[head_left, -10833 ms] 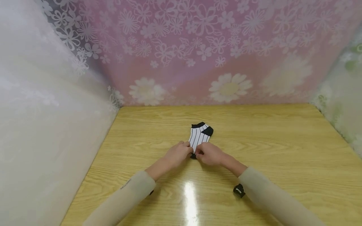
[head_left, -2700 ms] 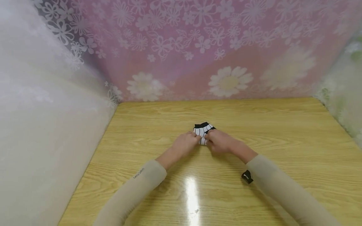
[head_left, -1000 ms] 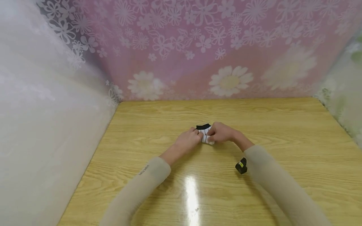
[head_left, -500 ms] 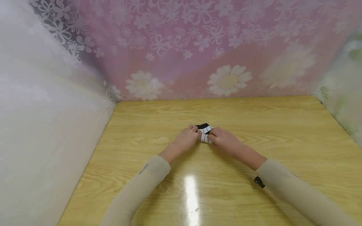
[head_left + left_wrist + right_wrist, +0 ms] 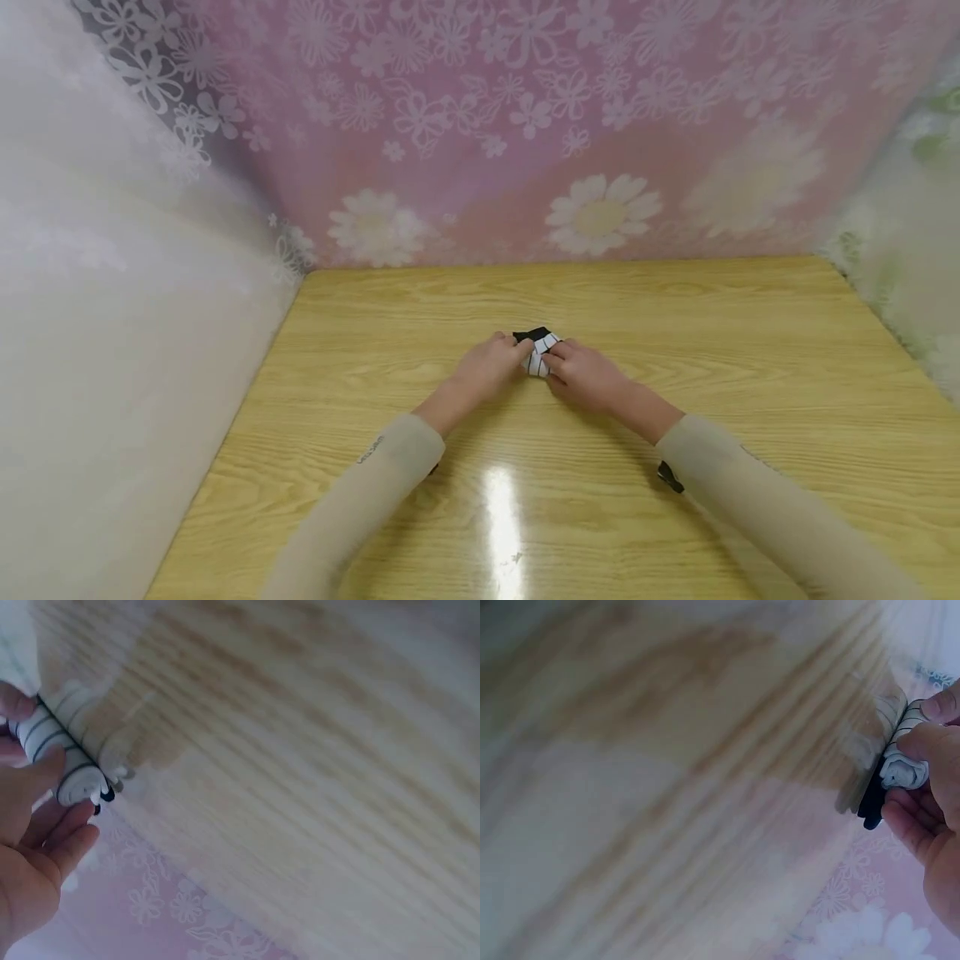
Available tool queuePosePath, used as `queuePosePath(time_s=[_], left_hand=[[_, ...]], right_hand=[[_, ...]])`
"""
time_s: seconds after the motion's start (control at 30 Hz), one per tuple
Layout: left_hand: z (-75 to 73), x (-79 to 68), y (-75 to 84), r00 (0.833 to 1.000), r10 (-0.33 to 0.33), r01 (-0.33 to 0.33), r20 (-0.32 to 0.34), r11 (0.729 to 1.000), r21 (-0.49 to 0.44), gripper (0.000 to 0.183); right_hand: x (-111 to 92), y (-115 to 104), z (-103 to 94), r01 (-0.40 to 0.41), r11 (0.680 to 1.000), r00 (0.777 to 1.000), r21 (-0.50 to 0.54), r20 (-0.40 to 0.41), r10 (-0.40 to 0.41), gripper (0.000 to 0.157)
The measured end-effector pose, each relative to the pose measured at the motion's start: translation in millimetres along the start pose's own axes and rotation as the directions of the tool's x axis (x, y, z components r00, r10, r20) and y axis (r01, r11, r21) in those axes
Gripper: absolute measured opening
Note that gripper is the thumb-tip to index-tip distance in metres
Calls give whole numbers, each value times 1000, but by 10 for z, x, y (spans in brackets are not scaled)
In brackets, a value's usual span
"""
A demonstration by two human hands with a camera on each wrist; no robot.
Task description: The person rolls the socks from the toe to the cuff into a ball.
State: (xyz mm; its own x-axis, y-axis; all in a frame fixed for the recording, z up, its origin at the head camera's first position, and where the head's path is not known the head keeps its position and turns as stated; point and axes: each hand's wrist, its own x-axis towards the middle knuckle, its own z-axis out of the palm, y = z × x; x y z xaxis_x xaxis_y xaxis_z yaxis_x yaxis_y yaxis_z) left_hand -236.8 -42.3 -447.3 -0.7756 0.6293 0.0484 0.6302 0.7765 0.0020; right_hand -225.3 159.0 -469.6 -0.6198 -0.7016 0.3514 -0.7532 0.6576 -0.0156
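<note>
A white sock with thin dark stripes and a black cuff is partly rolled up from the toe on the wooden table. My left hand grips the left end of the roll. Its thumb presses on top in the left wrist view, where the sock roll shows a coiled end. From the right, my right hand holds the other end between thumb and fingers. In the right wrist view the spiral of the sock shows, with the black part flat on the table beyond it. The fingers cover both ends from above.
A pink flowered backdrop rises at the table's far edge. A pale wall stands along the left side, and another flowered panel on the right. A dark wrist device shows under the right sleeve.
Earlier the sock lay at full length with its black toe nearest me; its striped part is now rolled toward the cuff. In the last second the right hand has shifted lower along the roll.
</note>
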Motion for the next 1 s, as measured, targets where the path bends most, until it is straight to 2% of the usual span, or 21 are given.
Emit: queuePosePath(time_s=[0.1, 0.2, 0.37, 0.47, 0.6, 0.73, 0.8, 0.83, 0.87, 0.93, 1.0], left_hand=[[15, -23, 18, 999, 29, -28, -26, 999, 37, 23], [49, -33, 30, 999, 12, -11, -49, 999, 34, 22], [92, -34, -5, 998, -10, 8, -69, 1000, -25, 21], [119, -15, -59, 997, -7, 2, -73, 998, -65, 21], [117, 4, -101, 998, 9, -11, -60, 999, -31, 19], [82, 18, -101, 999, 20, -19, -37, 999, 49, 17], [76, 25, -97, 999, 25, -23, -20, 996, 81, 17], [79, 28, -95, 1000, 25, -24, -11, 995, 92, 17], [82, 31, -94, 1000, 27, -27, -3, 995, 100, 17], [95, 40, -96, 1000, 27, -27, 8, 994, 106, 17], [114, 48, -105, 1000, 14, -15, 12, 995, 102, 17]], right_hand=[[16, 17, -7, -35, 999, 999, 31, 21, 34, 26], [41, 55, -19, -71, 990, 995, 119, 73, 62, 23], [122, 139, -43, -124, 955, 984, 269, 160, 83, 15], [167, 174, -54, -195, 927, 966, 321, 226, 125, 19], [191, 191, -75, -321, 855, 933, 407, 293, 211, 24], [225, 206, -99, -425, 755, 901, 499, 314, 299, 15], [225, 192, -109, -457, 728, 888, 512, 301, 346, 12], [216, 174, -111, -460, 738, 888, 494, 285, 362, 12], [199, 152, -107, -444, 766, 896, 465, 255, 365, 13], [156, 86, -93, -357, 864, 934, 355, 167, 317, 14], [122, 10, -74, -185, 970, 982, 160, 65, 177, 13]])
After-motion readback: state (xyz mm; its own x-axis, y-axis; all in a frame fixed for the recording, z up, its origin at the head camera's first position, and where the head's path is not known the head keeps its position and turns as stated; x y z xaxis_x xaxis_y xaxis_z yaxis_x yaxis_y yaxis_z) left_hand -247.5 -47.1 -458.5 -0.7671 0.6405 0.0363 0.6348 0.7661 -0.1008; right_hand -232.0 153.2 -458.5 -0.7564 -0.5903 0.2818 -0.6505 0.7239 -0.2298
